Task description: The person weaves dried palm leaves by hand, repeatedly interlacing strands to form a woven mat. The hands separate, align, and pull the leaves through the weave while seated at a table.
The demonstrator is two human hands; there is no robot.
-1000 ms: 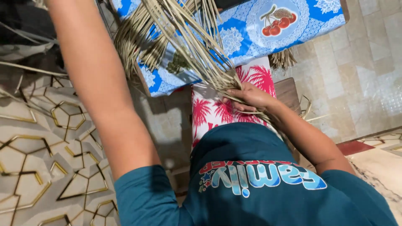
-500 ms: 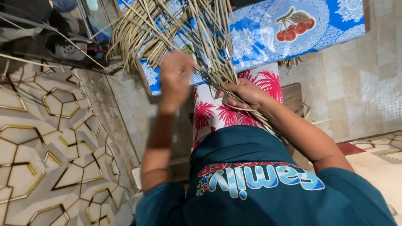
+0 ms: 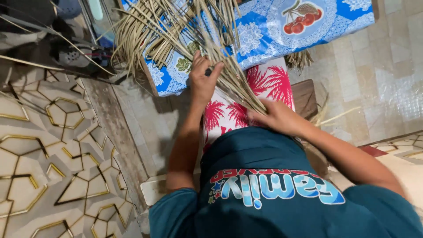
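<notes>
From my remote view, the step in hand appears to be sorting a bundle of dried reed strips, which fans out pale, stiff and splayed over the blue patterned tablecloth and narrows towards the lap. The right hand is closed round the gathered ends over the red palm-print cloth. The left hand pinches a few strands higher up; I judge the next move calls for a clean separation.

- One camera sits on my head, looking steeply down over my chest.
- It views my lap, both forearms and the floor from close range.
- No second view overlaps.
</notes>
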